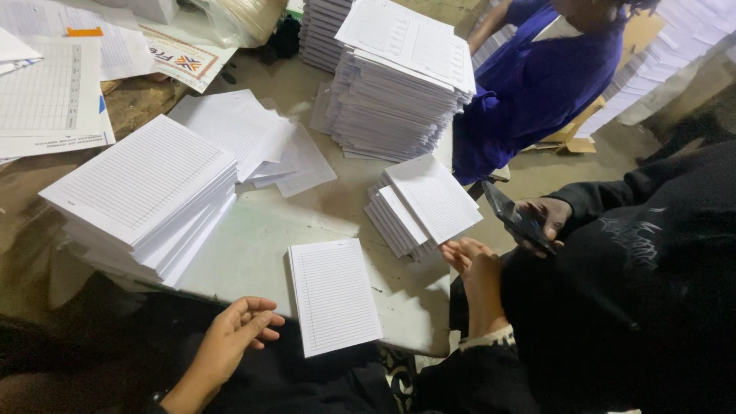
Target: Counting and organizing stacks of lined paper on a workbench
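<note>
**Open hands either side of a small lined pad**

The left hand [234, 337] hovers at the near table edge, palm up, fingers loosely curled and holding nothing. Just to its right lies a thin stack of lined sheets [333, 295], close to the fingertips but apart from them, its lower edge overhanging the pale green table [253, 245]. The right hand [471, 257] sits beyond the stack's far right corner, fingers spread and empty, seemingly near or against a smaller stepped pile of lined pads [422, 203]; the dim light makes contact hard to judge.

A thick stack of lined paper [146, 195] stands to the left. A tall stack [402, 80] rises farther back. At the right, a person in black holds a dark phone [515, 217], and a person in blue [537, 84] stands beyond.
</note>
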